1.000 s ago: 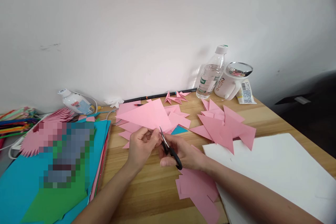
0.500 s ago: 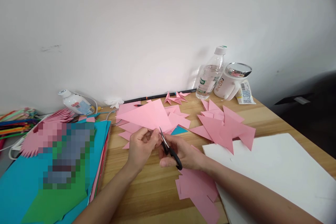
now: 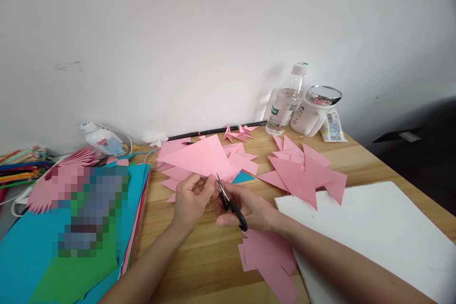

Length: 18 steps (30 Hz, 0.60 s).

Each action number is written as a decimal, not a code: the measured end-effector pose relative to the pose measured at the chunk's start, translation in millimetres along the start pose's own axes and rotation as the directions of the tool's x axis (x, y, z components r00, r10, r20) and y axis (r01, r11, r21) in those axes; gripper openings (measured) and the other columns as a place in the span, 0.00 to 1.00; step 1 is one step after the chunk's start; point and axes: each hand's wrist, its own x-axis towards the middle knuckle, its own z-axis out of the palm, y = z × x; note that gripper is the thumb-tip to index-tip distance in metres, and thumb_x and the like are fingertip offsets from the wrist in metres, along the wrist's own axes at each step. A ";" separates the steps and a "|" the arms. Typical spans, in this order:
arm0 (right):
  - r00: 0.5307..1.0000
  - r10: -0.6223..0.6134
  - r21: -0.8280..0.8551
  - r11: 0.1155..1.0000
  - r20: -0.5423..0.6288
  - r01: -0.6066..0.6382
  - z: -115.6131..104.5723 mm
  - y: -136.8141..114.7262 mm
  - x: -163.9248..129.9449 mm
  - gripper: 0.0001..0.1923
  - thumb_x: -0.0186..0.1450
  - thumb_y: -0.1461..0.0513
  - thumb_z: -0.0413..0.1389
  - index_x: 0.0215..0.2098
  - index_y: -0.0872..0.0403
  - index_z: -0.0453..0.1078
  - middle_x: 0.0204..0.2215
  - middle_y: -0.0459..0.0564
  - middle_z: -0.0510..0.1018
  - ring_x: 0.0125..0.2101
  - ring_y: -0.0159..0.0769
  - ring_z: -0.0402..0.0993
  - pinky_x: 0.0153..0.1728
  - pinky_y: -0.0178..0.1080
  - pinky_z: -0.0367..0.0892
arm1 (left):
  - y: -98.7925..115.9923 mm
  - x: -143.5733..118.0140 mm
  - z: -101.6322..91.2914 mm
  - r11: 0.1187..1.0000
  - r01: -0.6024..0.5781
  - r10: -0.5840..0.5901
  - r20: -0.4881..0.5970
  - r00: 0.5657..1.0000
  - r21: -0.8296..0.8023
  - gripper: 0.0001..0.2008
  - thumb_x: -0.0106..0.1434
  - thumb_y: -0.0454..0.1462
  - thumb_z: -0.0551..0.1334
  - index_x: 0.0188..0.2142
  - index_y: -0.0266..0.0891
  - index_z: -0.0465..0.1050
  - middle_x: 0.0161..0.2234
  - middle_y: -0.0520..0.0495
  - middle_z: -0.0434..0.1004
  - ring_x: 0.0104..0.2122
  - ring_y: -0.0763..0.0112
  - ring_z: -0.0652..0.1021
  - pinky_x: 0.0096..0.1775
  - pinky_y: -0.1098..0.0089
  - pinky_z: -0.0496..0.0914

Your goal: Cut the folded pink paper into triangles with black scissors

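Pinched between the fingers and thumb of my left hand is the near edge of a pink sheet of paper, which spreads out beyond the hand above other pink pieces. My right hand grips black-handled scissors. Their metal blades point up and away, close beside my left fingertips at the paper's edge. Whether the blades have paper between them I cannot make out. Under and beyond my right wrist lie pink offcuts with slits in them.
Pink cut shapes lie in a pile to the right, near a white board. A water bottle and a lidded white mug stand at the back. Coloured sheets and a pink pleated fan are at left.
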 end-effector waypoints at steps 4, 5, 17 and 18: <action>1.000 0.003 0.012 1.000 0.001 -0.003 0.4 0.0 -0.2 0.27 0.41 0.51 0.66 0.29 0.55 0.58 0.25 0.43 0.68 0.26 0.30 0.64 0.26 0.34 0.60 | -0.9 -0.4 0.1 1.000 0.002 -0.002 -0.001 1.000 -0.004 0.11 0.53 0.38 0.60 0.18 0.36 0.66 0.14 0.54 0.68 0.13 0.80 0.65 0.17 0.77 0.62; 1.000 0.002 0.013 1.000 0.001 -0.002 0.4 0.0 -0.3 0.27 0.41 0.51 0.66 0.29 0.55 0.58 0.25 0.43 0.68 0.26 0.30 0.65 0.26 0.34 0.60 | -1.2 -0.5 0.1 1.000 0.003 -0.003 0.002 1.000 -0.002 0.11 0.53 0.38 0.60 0.18 0.36 0.66 0.15 0.54 0.68 0.13 0.80 0.65 0.17 0.77 0.62; 1.000 0.001 -0.025 1.000 -0.001 -0.001 -0.7 0.4 0.1 0.26 0.43 0.51 0.65 0.28 0.55 0.58 0.24 0.42 0.67 0.24 0.28 0.61 0.24 0.32 0.57 | -2.6 -0.7 -0.6 1.000 -0.014 0.013 0.003 1.000 0.022 0.10 0.54 0.39 0.60 0.19 0.37 0.66 0.15 0.55 0.68 0.13 0.80 0.65 0.17 0.78 0.61; 1.000 -0.003 -0.025 1.000 -0.003 0.003 -0.5 -0.2 0.3 0.26 0.43 0.50 0.65 0.29 0.55 0.59 0.23 0.42 0.66 0.23 0.28 0.60 0.24 0.32 0.56 | -2.3 -0.7 -0.3 1.000 -0.009 0.009 0.006 1.000 0.017 0.11 0.54 0.39 0.60 0.19 0.37 0.65 0.15 0.55 0.67 0.13 0.80 0.65 0.17 0.78 0.61</action>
